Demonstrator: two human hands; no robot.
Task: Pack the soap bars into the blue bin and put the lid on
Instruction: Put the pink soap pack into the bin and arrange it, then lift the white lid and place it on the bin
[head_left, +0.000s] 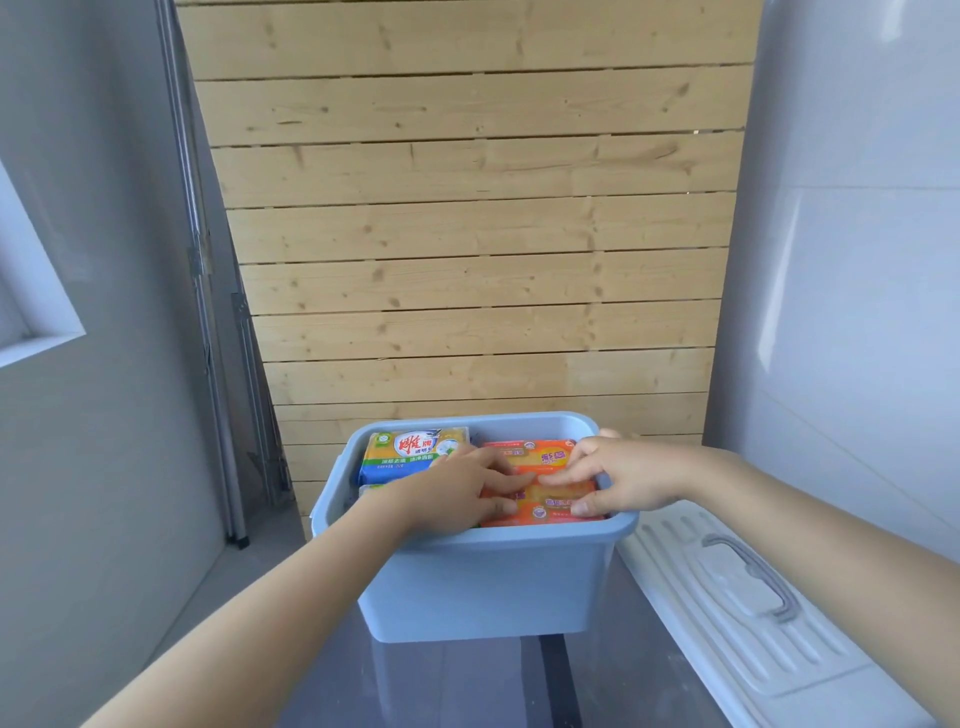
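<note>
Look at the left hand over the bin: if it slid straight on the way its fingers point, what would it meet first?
Probably the right hand: the left hand points rightward across the orange soap bars, fingertips nearly touching. Depth is unclear.

Both hands, left (457, 488) and right (623, 480), press orange soap bars (540, 457) inside blue bin (483, 587); white lid (737, 597) beside bin.
</note>
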